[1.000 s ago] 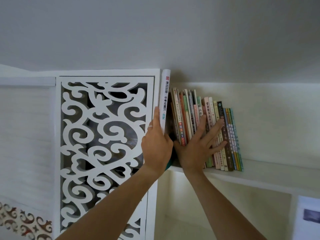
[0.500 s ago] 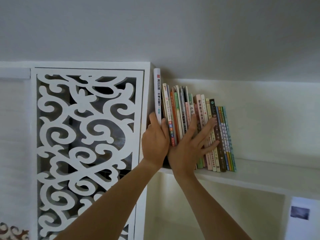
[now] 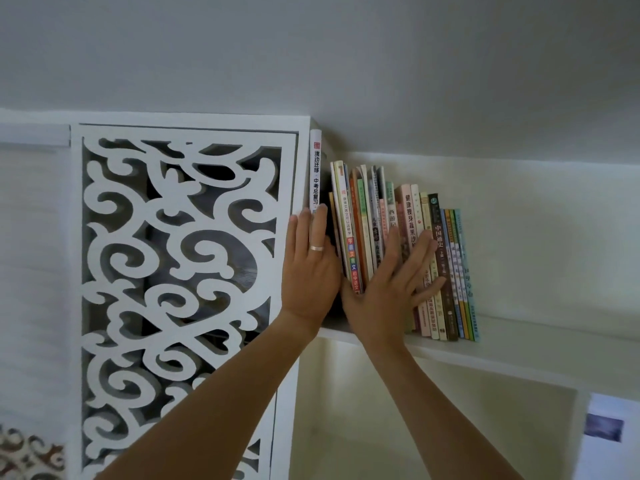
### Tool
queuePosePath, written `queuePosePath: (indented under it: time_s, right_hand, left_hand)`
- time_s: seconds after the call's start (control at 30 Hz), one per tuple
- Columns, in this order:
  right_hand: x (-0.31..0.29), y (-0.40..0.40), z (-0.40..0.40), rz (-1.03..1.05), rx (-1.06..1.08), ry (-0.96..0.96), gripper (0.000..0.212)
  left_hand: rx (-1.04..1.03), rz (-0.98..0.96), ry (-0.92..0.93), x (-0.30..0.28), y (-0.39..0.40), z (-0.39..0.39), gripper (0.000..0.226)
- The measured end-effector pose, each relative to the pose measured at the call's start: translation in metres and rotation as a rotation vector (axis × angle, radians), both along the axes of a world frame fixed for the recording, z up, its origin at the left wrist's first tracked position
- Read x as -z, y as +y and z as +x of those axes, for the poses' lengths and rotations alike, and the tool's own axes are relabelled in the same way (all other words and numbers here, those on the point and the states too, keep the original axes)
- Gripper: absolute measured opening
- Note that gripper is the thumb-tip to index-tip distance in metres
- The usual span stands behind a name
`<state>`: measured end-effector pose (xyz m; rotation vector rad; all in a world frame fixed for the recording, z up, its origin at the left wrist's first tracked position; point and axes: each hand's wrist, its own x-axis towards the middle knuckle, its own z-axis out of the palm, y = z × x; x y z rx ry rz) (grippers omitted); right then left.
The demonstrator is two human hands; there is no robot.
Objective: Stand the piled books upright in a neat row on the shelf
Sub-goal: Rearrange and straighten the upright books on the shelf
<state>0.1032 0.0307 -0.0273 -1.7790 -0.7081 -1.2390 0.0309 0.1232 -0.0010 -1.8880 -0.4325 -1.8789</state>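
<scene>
A tall white book (image 3: 315,171) stands upright at the far left of the shelf (image 3: 540,348), against the cabinet side. My left hand (image 3: 310,268) lies flat on its spine, fingers straight, a ring on one finger. A dark gap separates it from the row of upright books (image 3: 446,271), which lean slightly. My right hand (image 3: 391,289) presses flat with spread fingers on the spines in the middle of that row. The lower parts of several books are hidden behind my hands.
A white fretwork panel (image 3: 180,258) with scroll cut-outs fills the left. The ceiling (image 3: 381,64) hangs close above the books. The shelf runs on to the right of the row. A lower compartment (image 3: 433,427) opens beneath, with a picture (image 3: 604,427) at the right edge.
The white book has gone from held out in front of the shelf to standing in at the far left. My left hand has opened from gripping it to lying flat on its spine.
</scene>
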Motion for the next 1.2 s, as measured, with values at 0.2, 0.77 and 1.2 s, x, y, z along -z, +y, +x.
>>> queuePosePath:
  time_s: [0.2,0.77,1.2]
  right_hand:
    - [0.004,-0.015,0.006,-0.077,-0.049,-0.018,0.107]
    - [0.008,-0.012,0.003,-0.204,0.036,-0.020,0.097]
    - [-0.039,-0.114,-0.024,0.341,-1.268,0.337,0.057]
  left_hand:
    - [0.033,-0.111,0.032,0.012,-0.007,-0.001,0.046]
    - [0.469,-0.365,-0.156,0.011,-0.047,-0.031,0.027]
    - [0.690,-0.085,-0.107,0.004,-0.149,-0.021,0.018]
